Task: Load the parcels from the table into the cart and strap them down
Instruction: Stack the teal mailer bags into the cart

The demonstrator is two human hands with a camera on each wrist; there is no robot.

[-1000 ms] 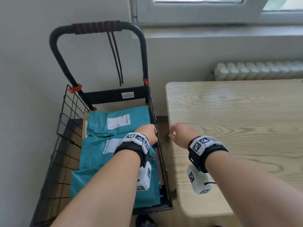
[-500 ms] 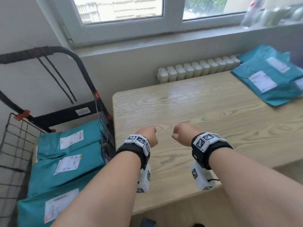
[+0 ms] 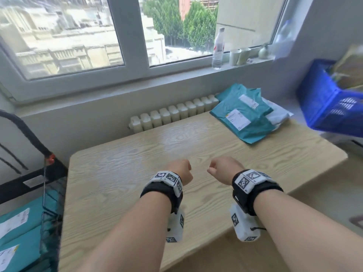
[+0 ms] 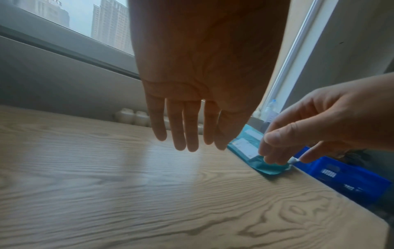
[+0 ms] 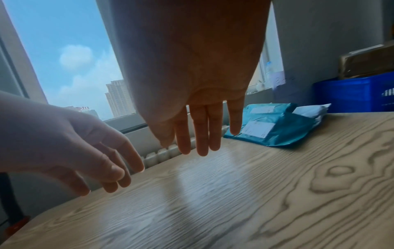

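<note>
Several teal parcels [image 3: 243, 116] at the table's [image 3: 137, 154] far right corner look soft, light, slippery; pinch an edge. Left hand [image 3: 181, 171] and right hand [image 3: 225, 168] hang relaxed, empty.

On the far right of the surface [image 3: 137, 183] lie three parcels: two teal parcels [image 3: 246, 116] stacked and one white parcel [image 3: 279, 116] beside them. In the cart [image 3: 49, 203] at the left, two teal bags [image 3: 21, 228] show. One bottle [image 3: 218, 50], two cups [image 3: 238, 55] and one blue crate [image 3: 324, 103] stand far right.
</note>
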